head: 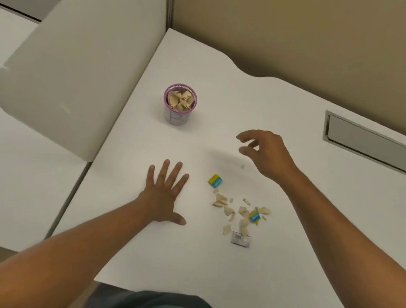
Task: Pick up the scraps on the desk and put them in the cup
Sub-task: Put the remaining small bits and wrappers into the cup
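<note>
A person looks down at a white desk (308, 255) with both bare arms reaching forward over its near edge. The left hand (162, 195) lies flat on the desk, palm down, fingers spread, holding nothing. The right hand (265, 151) hovers above the surface further in, its fingers loosely curled and apart, and it appears to hold nothing.

The scraps (238, 212) lie between the two forearms, closer to the near edge than either hand. They are pale torn pieces in a loose trail that runs diagonally, from a small yellow and blue piece (215, 180) at the far end down toward a small grey printed piece (240, 239) nearest the person. A second blue and yellow bit (254, 217) sits among them.

The cup (180, 106), white with a purple rim, stands upright toward the far left corner of the desk, well beyond both hands and already nearly full of scraps.

The pile sits nearer the right arm, just beside the forearm, so the right hand would likely have to draw back toward the person to reach it. A metal cable hatch (376, 147) is set into the desk near the right edge.
</note>
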Tool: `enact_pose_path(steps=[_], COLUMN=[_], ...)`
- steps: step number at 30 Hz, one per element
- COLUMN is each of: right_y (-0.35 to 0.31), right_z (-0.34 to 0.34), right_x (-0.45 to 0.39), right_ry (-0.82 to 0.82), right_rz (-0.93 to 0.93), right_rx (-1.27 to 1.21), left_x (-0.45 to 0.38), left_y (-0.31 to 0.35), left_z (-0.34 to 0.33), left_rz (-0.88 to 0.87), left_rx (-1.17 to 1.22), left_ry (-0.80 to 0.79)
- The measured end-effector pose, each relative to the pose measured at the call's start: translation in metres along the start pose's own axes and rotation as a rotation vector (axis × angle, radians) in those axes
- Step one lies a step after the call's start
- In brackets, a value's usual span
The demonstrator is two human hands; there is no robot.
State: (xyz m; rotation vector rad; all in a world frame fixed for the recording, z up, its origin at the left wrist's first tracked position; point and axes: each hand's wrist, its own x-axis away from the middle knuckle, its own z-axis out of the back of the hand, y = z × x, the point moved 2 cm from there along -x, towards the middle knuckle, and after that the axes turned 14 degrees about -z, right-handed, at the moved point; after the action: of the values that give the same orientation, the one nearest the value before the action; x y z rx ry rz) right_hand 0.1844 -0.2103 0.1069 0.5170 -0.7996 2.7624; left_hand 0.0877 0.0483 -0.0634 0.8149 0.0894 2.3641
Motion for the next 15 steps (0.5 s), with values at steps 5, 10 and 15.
enact_pose_path(steps=[5,10,15], right_y=[0.114,0.132,0.097], right_z=[-0.046,-0.111,-0.143], right_x=[0.062,0.102,0.104], right_ry=[-0.238,-0.197,0.060], right_rz=[-0.298,-0.331,-0.219], right_rx=[0.182,0.322,0.363], left_x=[-0.005,-0.005,-0.004], left_y=[-0.003,-0.002,-0.003], left_z=[-0.001,0.002,0.003], left_rz=[0.039,0.047,0.054], left_rx=[0.004,0.033,0.028], left_ry=[-0.049,-0.096,-0.118])
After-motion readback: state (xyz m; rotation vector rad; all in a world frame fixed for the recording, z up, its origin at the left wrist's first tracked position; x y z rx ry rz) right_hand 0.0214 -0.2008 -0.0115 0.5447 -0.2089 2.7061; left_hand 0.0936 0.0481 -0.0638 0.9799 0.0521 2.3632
